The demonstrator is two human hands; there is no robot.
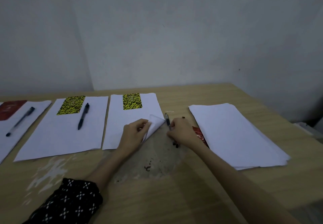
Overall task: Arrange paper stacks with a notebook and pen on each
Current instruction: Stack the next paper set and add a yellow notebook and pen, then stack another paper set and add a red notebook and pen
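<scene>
Paper is the main material here: thin white sheets, light and floppy, so they slide and curl easily and are best taken by an edge or a corner. At the far left, a white paper stack (10, 127) carries a dark red notebook (10, 109) and a slim dark pen (20, 121). The next white stack (61, 136) has a yellow-and-black speckled notebook (71, 105) and a black pen (83, 116). The third white stack (129, 120) has its own speckled yellow notebook (132, 101) but no pen on it. The left hand (134, 133) pinches its right lower corner, which is curled up. Just beside that edge, on the wooden tabletop (157, 197), lies a black pen with clear barrel (167, 121); the right hand (181, 133) has its fingers closed around it. This pen is stiff and smooth and I think it can roll. At the right, a loose white stack (237, 134) lies askew, and a red notebook corner (200, 135) is partly under it. Dark crumbs (175, 145) are near the right hand.
</scene>
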